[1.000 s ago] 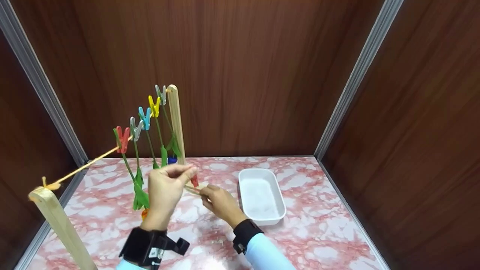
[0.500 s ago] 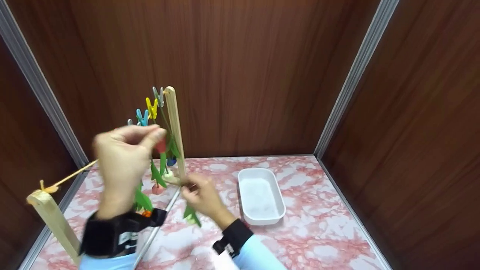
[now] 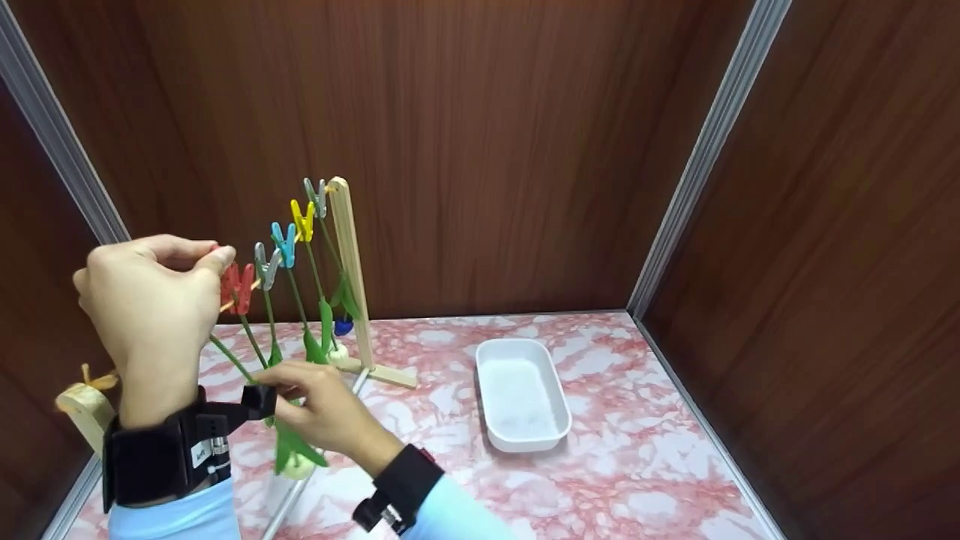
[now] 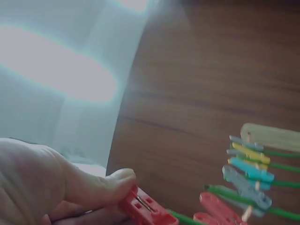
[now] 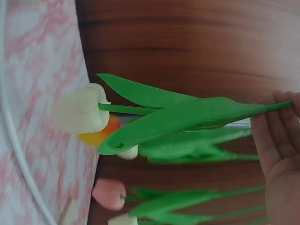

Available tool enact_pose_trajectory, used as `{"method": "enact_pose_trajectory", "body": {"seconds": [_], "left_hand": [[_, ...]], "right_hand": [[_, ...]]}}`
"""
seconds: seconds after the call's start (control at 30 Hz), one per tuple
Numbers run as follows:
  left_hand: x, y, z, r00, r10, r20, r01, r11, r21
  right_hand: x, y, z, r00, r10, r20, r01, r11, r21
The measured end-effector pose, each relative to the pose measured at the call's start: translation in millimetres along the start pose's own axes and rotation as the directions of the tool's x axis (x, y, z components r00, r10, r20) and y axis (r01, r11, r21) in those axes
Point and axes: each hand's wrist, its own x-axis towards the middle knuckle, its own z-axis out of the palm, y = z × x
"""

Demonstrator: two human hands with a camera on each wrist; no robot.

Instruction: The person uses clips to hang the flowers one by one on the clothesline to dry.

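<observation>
My left hand (image 3: 154,300) pinches a red clothespin (image 4: 149,209) at the string, beside another red clothespin (image 3: 241,291) that hangs there. In the head view the left fingers mostly hide the held clothespin. Lower down, my right hand (image 3: 330,411) grips the green stem of a white artificial tulip (image 5: 80,110), its bloom pointing down and its stem end up by the left hand. Along the string, a grey clothespin (image 3: 266,268), a blue clothespin (image 3: 283,246) and a yellow clothespin (image 3: 303,221) hold more tulips upside down.
A wooden post (image 3: 351,262) stands at the string's far end, and a near post (image 3: 86,409) at the left. A white rod runs low between them. To the right, a white plastic tray (image 3: 523,394) rests on the marbled tabletop (image 3: 645,465).
Both hands have moved left to the string, the left one bringing the red clothespin, the right one the white tulip. The left hand has come to the near side of the hanging clothespins.
</observation>
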Motion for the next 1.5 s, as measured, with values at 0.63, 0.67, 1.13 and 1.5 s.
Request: {"method": "enact_pose_trajectory", "body": {"seconds": [0.63,0.67,1.13,1.5], "left_hand": [[-3.3,-7.4,3.3,0.992,-0.069,0.104,0.056,0.990,0.128],[-3.8,-8.2,3.8,0.992,-0.068,0.106,0.054,0.991,0.124],[-7.1,-16.1,3.6,0.985,-0.063,0.163,0.036,0.986,0.163],[-11.3,-14.2,7.6,0.990,0.008,0.137,-0.033,0.984,0.178]], "right_hand": [[21,-6,22,0.994,0.080,-0.071,-0.072,0.992,0.104],[21,-7,22,0.994,0.082,-0.070,-0.074,0.991,0.107],[22,-7,28,0.990,0.116,-0.076,-0.107,0.988,0.115],[25,-10,26,0.993,0.117,-0.023,-0.113,0.985,0.127]]}}
